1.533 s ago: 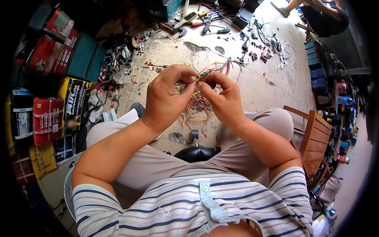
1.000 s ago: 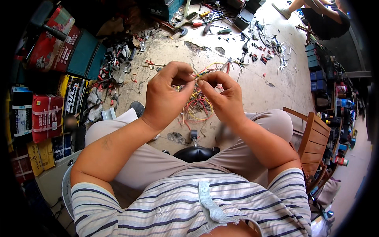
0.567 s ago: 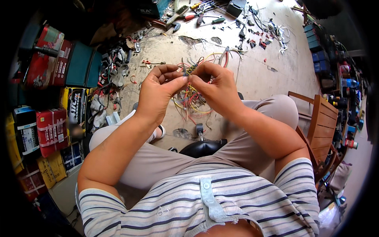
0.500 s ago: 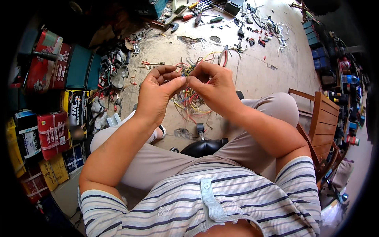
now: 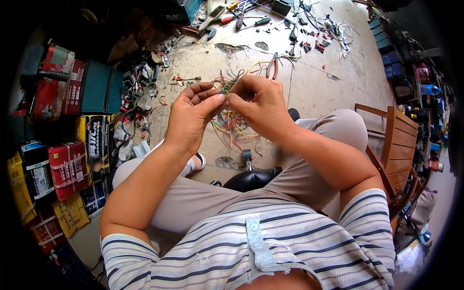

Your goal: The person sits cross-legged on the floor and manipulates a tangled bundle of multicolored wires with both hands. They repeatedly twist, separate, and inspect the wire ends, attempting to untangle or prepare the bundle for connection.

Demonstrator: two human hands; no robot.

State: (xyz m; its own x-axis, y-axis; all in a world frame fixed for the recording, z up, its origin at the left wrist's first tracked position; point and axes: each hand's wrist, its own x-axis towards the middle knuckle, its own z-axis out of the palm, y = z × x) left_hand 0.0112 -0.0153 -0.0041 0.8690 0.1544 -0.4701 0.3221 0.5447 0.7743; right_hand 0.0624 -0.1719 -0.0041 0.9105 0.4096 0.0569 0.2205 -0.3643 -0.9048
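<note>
My left hand (image 5: 189, 113) and my right hand (image 5: 261, 102) meet over the floor, fingertips almost touching. Thumb and forefinger of each are pinched together. Whatever lies between the fingertips is too small and too covered to make out. Right behind and below the hands, a tangle of thin wires (image 5: 231, 128) in red, yellow, blue and grey spreads over the floor. A pair of pliers (image 5: 275, 69) with red handles rests just beyond my right hand. Past my left fingers lies a short red-tipped lead (image 5: 186, 78).
Screwdrivers (image 5: 261, 22), a brush (image 5: 211, 19) and wire scraps lie at the far side of the floor (image 5: 319, 92). Stacked boxes (image 5: 68, 166) and a heap of scrap parts (image 5: 140, 92) line the left. A wooden chair (image 5: 400, 145) stands at right, beside crowded shelves.
The view has shifted slightly. Both hands keep their pinch at nearly the same place, with only a small change in the fingers.
</note>
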